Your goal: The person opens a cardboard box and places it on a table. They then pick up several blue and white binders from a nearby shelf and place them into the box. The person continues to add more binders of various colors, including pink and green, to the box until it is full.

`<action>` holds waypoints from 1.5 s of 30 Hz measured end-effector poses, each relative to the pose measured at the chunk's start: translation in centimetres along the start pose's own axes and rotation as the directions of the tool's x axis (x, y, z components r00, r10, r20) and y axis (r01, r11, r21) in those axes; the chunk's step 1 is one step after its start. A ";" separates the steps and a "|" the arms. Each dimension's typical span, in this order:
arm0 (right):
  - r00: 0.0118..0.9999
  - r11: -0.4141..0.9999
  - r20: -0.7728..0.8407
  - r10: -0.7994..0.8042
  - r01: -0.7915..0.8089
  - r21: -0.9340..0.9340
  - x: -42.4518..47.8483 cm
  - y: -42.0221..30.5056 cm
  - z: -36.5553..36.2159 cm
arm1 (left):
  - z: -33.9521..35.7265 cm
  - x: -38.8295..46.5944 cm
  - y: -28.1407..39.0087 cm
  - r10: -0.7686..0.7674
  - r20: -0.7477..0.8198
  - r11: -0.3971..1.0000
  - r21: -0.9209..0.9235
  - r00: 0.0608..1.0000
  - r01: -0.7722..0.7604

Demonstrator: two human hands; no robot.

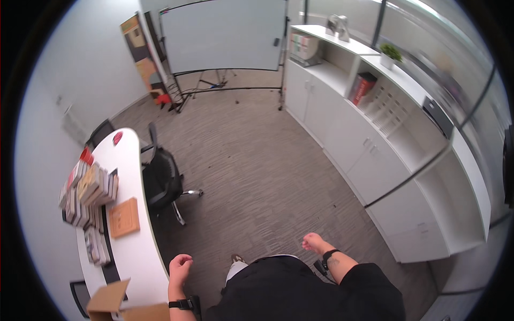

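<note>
My left hand (pixel 180 268) hangs beside the edge of the white desk (pixel 138 257), fingers loosely curled, with nothing seen in it. Near it, at the bottom left, stands an open cardboard box (pixel 110 297). My right hand (pixel 312 242) is over the carpet to the right of my body, its fingers curled in; no object shows in it. Each wrist wears a black strap. On the desk lie a wooden board (pixel 124 218) and stacks of books (pixel 90 184), with a red cup (pixel 86 155) behind them.
A black office chair (pixel 162 176) stands at the desk's inner side. White cabinets with shelves (pixel 357 136) run along the right, bearing a potted plant (pixel 388 58). A wheeled whiteboard (pixel 223 38) stands ahead on the grey carpet (pixel 241 140).
</note>
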State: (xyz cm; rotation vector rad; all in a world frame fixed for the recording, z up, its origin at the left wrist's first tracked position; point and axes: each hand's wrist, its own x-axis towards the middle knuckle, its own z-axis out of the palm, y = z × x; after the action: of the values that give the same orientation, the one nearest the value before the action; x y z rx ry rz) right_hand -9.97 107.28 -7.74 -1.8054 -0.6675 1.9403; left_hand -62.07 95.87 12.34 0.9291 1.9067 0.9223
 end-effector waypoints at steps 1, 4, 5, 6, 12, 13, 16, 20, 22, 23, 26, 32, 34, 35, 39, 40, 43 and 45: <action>0.998 0.999 -0.044 0.040 -0.039 0.029 0.0 2.3 -1.3 | -0.1 2.5 -0.3 -0.033 0.015 0.999 0.011 0.999 0.033; 0.947 0.969 -0.233 0.222 -0.187 0.162 -2.4 8.0 -3.9 | -1.8 9.0 -1.9 -0.285 -0.027 0.948 -0.154 0.958 0.278; 0.913 0.959 -0.310 0.266 -0.219 0.178 -2.9 11.3 -5.5 | -2.4 11.2 -2.5 -0.359 -0.040 0.912 -0.229 0.933 0.341; 0.871 0.937 -0.359 0.336 -0.272 0.218 -4.2 13.2 -6.3 | -3.5 13.6 -3.5 -0.429 -0.053 0.871 -0.290 0.902 0.397; 0.658 0.837 -0.538 0.527 -0.292 0.463 -10.1 17.9 -4.3 | -11.6 27.9 -13.1 -0.645 -0.126 0.666 -0.576 0.753 0.474; 0.653 0.817 -0.534 0.537 -0.245 0.522 -10.5 15.5 -1.9 | -13.2 29.4 -13.8 -0.655 -0.149 0.652 -0.606 0.741 0.455; 0.716 0.822 -0.500 0.488 -0.183 0.540 -9.9 10.1 3.6 | -16.6 34.7 -14.6 -0.715 -0.204 0.606 -0.658 0.668 0.448; 0.832 0.926 -0.435 0.345 -0.226 0.304 -7.9 1.6 10.0 | -20.2 40.3 -16.0 -0.742 -0.268 0.601 -0.672 0.614 0.433; 0.867 0.959 -0.415 0.275 -0.215 0.186 -7.2 -2.5 12.8 | -21.6 42.5 -16.8 -0.782 -0.233 0.534 -0.729 0.578 0.429; 0.878 0.968 -0.410 0.246 -0.205 0.142 -6.9 -4.0 13.9 | -22.4 43.4 -17.5 -0.795 -0.198 0.505 -0.741 0.574 0.443; 0.883 0.978 -0.422 0.204 -0.200 0.054 -6.8 -7.8 16.2 | -23.0 45.2 -19.5 -0.780 -0.137 0.483 -0.752 0.610 0.448; 0.858 0.973 -0.470 0.206 -0.232 0.002 -6.2 -10.1 16.9 | -25.6 44.2 -25.5 -0.525 -0.257 0.844 -0.278 0.812 0.458; 0.847 0.967 -0.480 0.228 -0.253 0.013 -5.1 -9.7 17.0 | -26.2 43.0 -25.7 -0.551 -0.336 0.823 -0.071 0.764 0.563; 0.829 0.961 -0.494 0.260 -0.272 0.050 -5.4 -8.4 17.0 | -25.5 42.1 -21.8 -0.583 -0.379 0.768 0.030 0.719 0.639; 0.835 0.939 -0.445 0.324 -0.341 0.044 -4.9 -8.6 17.6 | -26.9 38.3 -14.0 -0.596 -0.340 0.543 0.496 0.727 0.678; 0.839 0.940 -0.442 0.316 -0.340 0.026 -4.4 -9.5 17.8 | -27.8 38.4 -15.5 -0.585 -0.285 0.456 0.659 0.760 0.598; 0.854 0.945 -0.433 0.288 -0.326 -0.015 -3.2 -11.6 18.0 | -28.6 38.1 -18.5 -0.569 -0.313 0.407 0.696 0.760 0.591; 0.868 0.952 -0.423 0.259 -0.303 -0.037 -2.0 -12.6 17.7 | -28.4 37.8 -20.3 -0.599 -0.386 0.565 0.417 0.702 0.712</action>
State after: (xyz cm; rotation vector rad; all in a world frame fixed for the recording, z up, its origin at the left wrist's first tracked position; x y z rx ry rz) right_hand -27.77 115.00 2.19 -2.3971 -0.3797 1.6187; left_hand -107.62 111.28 -6.06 0.3109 2.4904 -0.0096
